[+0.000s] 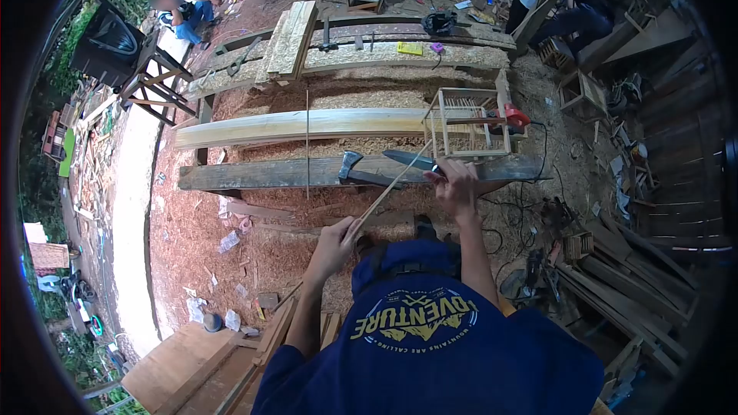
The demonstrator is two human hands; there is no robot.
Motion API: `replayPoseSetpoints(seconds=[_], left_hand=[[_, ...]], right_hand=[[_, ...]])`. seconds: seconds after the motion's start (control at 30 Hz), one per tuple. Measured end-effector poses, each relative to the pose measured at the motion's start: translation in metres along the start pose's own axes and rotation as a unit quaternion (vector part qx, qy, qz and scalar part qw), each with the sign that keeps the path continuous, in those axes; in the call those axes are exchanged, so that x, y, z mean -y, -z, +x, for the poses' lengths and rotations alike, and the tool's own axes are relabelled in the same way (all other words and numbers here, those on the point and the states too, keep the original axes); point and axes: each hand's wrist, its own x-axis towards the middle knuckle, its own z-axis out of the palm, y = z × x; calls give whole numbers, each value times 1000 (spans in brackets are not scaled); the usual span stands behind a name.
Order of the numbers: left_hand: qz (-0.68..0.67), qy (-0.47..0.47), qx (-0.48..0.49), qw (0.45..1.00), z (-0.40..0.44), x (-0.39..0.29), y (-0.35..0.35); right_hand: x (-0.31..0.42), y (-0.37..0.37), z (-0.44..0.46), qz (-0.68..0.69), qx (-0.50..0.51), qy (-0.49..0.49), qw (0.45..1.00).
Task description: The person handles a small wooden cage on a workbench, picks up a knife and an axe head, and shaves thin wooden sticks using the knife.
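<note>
My left hand is closed around a thin wooden strip, which slants up and away to the right. In my right hand is a knife, its wide dark blade pointing left and crossing near the strip's far part. Whether blade and strip touch, I cannot tell. A hatchet lies on the dark bench plank just left of the knife. Beyond my right hand stands a small slatted wooden frame, with a red-and-black power tool at its right side.
A thin stick lies across the planks. Behind are a pale beam, stacked boards, a hammer and a yellow item. Shavings cover the ground. A seated person is at far left; other people are at the back. Timber lies right.
</note>
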Motion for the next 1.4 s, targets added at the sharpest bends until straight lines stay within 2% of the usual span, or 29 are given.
replayPoseSetpoints(seconds=[0.07, 0.17, 0.2, 0.27, 0.4, 0.5, 0.6, 0.7, 0.8, 0.9, 1.03, 1.1, 1.2, 1.3, 1.4], left_hand=[[21, -9, -5, 1000, 0, 19, 17], [-12, 11, 28, 999, 21, 47, 36], [-67, -6, 21, 998, 26, 43, 40], [-176, -44, 6, 983, 39, 29, 42], [-151, -89, 5, 984, 62, 43, 49], [-177, -35, 4, 984, 54, 35, 60], [-174, -56, -19, 983, 54, 44, 55], [-241, -68, -31, 968, 60, 60, 53], [-196, -94, -52, 975, 58, 72, 60], [-176, -72, -46, 981, 27, 46, 74], [-145, -18, -87, 985, 10, 58, 70], [-152, 14, -91, 984, -3, 56, 72], [-165, -53, -109, 979, -17, 63, 70], [-100, -3, -81, 992, -39, 49, 83], [-84, -18, -77, 993, -46, 65, 81]], right_hand=[[28, -11, 1, 18, -15, -3, 1000], [61, -19, 19, 13, 46, -40, 998], [68, -22, 26, -21, 25, 10, 999], [88, -33, 33, -21, 28, 30, 999], [128, -46, 32, 15, 17, 28, 999], [141, -51, 22, 29, 20, 21, 999], [150, -60, 11, 41, 24, 22, 999], [165, -73, -1, 66, 34, 15, 997], [176, -75, -4, 68, 25, 18, 997], [179, -73, -6, 63, 22, 31, 997], [178, -85, -20, 95, 23, 31, 995], [176, -82, -26, 66, 38, 59, 995], [176, -80, -35, 49, 33, 100, 993], [175, -81, -45, 41, 20, 127, 991], [174, -80, -52, 28, 29, 135, 990]])
